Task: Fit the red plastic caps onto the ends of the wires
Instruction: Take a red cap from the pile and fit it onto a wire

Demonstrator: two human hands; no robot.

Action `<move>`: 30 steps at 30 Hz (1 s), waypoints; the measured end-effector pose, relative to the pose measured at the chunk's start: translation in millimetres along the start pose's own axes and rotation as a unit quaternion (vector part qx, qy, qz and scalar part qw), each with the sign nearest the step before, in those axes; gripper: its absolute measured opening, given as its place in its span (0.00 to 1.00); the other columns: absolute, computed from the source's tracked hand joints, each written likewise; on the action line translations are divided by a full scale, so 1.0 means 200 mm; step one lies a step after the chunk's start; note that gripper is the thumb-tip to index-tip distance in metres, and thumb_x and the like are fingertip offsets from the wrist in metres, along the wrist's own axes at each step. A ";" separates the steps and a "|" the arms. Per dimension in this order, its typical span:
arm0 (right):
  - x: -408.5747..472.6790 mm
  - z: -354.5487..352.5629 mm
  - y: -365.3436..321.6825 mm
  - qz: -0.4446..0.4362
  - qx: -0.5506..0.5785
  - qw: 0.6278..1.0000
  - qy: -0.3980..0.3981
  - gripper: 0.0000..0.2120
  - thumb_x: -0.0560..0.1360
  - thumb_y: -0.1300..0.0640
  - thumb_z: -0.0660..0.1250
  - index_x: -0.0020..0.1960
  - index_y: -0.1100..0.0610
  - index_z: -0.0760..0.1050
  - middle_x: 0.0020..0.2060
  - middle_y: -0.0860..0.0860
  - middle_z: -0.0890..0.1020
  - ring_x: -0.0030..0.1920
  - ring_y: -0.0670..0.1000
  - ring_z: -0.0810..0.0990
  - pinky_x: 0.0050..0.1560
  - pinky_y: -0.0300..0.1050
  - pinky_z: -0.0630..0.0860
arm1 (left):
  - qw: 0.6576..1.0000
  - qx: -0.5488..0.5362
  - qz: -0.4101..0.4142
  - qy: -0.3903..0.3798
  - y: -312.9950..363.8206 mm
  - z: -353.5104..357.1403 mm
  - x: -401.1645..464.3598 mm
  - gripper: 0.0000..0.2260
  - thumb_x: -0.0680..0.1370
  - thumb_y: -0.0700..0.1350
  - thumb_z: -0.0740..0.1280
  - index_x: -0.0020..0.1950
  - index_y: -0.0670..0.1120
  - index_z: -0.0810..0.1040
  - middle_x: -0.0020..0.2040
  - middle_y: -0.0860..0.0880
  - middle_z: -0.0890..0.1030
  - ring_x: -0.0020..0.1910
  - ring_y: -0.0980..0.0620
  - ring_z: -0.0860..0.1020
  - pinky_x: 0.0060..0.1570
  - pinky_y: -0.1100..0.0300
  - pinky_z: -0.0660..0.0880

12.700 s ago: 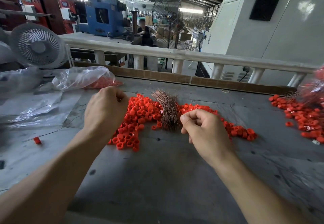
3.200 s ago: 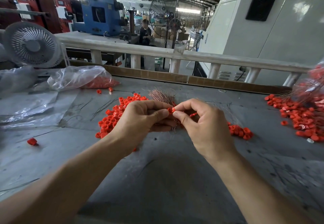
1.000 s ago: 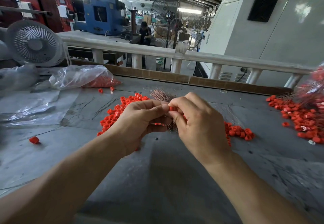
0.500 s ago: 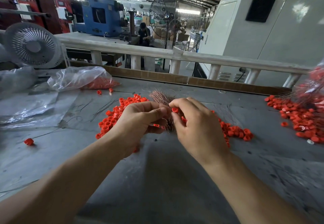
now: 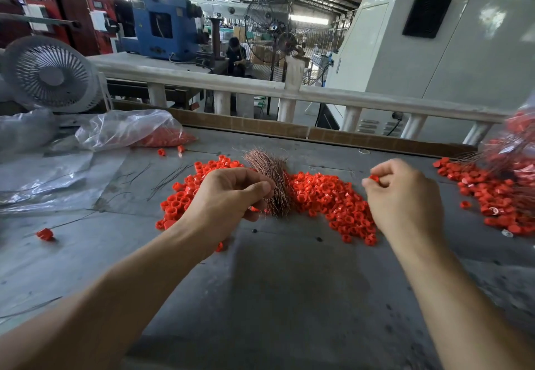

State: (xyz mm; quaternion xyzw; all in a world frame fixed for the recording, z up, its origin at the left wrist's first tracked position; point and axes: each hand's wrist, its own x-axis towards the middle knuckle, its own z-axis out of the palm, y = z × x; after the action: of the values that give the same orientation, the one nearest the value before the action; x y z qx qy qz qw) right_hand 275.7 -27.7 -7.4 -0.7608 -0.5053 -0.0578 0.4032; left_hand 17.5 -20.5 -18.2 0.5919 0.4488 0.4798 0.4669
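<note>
Right hand (image 5: 405, 196) pinches single red cap (image 5: 374, 178) between thumb and fingertips, raised right of cap heap (image 5: 327, 196). Left hand (image 5: 228, 199) curled at wire bundle (image 5: 270, 178); I cannot tell if it grips wires. Bundle lies mid-heap between my hands. Second cap pile (image 5: 492, 196) far right. Bare worktop (image 5: 289, 297) toward me; cardboard edge (image 5: 289, 129) beyond.

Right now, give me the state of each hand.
Left hand: fingers curled, pinching at the copper wire bundle.
Right hand: closed, pinching one red cap at its fingertips.
</note>
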 end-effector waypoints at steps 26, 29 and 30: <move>-0.04 0.01 -0.04 -0.060 0.001 0.995 -0.074 0.04 0.76 0.52 0.73 0.42 0.49 0.83 0.40 0.48 0.85 0.46 0.56 0.83 0.47 0.48 0.78 | 0.967 0.228 0.059 0.094 -0.06 -0.08 0.07 0.07 0.77 0.42 0.73 0.40 0.52 0.85 0.35 0.62 0.83 0.31 0.65 0.79 0.33 0.72 0.72; -0.09 0.06 -0.08 -0.112 0.045 0.985 -0.120 0.05 0.75 0.54 0.74 0.41 0.48 0.82 0.37 0.43 0.84 0.41 0.49 0.82 0.45 0.45 0.77 | 0.950 0.292 0.080 0.081 -0.07 -0.08 0.07 0.09 0.76 0.42 0.75 0.37 0.54 0.83 0.36 0.67 0.82 0.35 0.68 0.79 0.34 0.75 0.70; -0.11 0.07 -0.10 -0.126 0.057 0.981 -0.135 0.05 0.75 0.54 0.74 0.41 0.48 0.82 0.36 0.43 0.84 0.41 0.48 0.82 0.46 0.44 0.77 | 0.944 0.311 0.082 0.078 -0.08 -0.08 0.07 0.09 0.75 0.43 0.75 0.37 0.54 0.83 0.36 0.65 0.82 0.36 0.67 0.79 0.34 0.75 0.70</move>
State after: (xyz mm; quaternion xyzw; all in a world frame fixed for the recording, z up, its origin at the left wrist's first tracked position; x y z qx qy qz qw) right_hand 244.6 -31.7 -16.8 -0.6679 -0.6491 0.0238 0.3634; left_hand 2.8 -3.3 -29.7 0.7033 0.5602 0.3978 0.1825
